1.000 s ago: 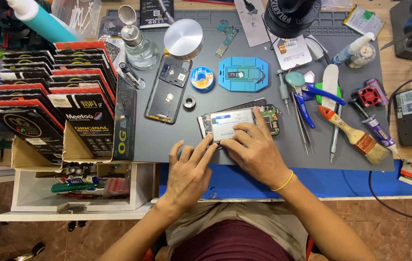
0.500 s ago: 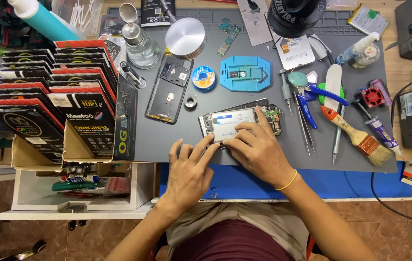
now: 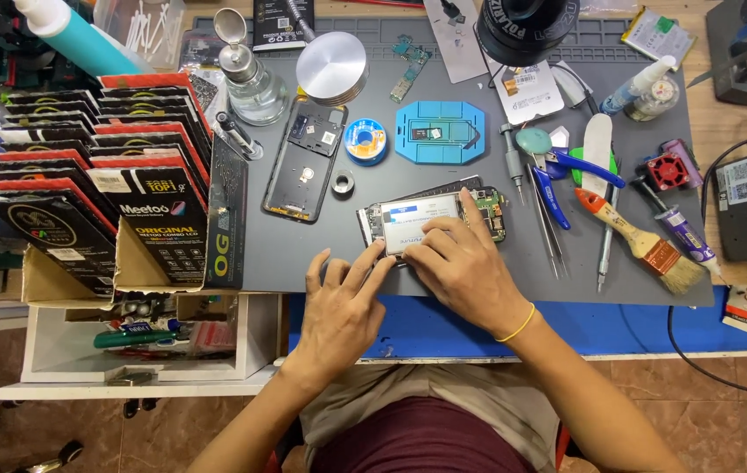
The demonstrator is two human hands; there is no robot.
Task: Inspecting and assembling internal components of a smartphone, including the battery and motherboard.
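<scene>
In the middle of the frame an opened phone (image 3: 430,219) lies flat on the grey work mat (image 3: 478,263), with its battery and its green circuit board showing. Both hands rest on its lower edge. The left hand (image 3: 338,307), in the lower centre, has its fingers spread and stretched forward; the fingertips press on the lower left corner of the phone, and nothing is grasped in the palm. The right hand (image 3: 465,267), just to the right of it, lies over the lower right part of the phone with the fingers bent down, the tips touching the white label of the battery. A yellow band (image 3: 518,326) goes around the right wrist. I cannot tell if something small is pinched between the fingers.

To the upper left of the phone lies a black back frame of another phone (image 3: 303,162), and beside it a small spool of solder wire (image 3: 365,140). Above the phone is a blue fixture plate (image 3: 440,131). At the right of the mat are blue-handled pliers (image 3: 566,166), a paint brush with wooden handle (image 3: 640,241) and a screwdriver (image 3: 605,236). At the left of the frame a cardboard box with black and red packages (image 3: 102,193) stands. A glass bottle with metal pump top (image 3: 251,74) and a round metal disc (image 3: 331,68) are in the upper part.
</scene>
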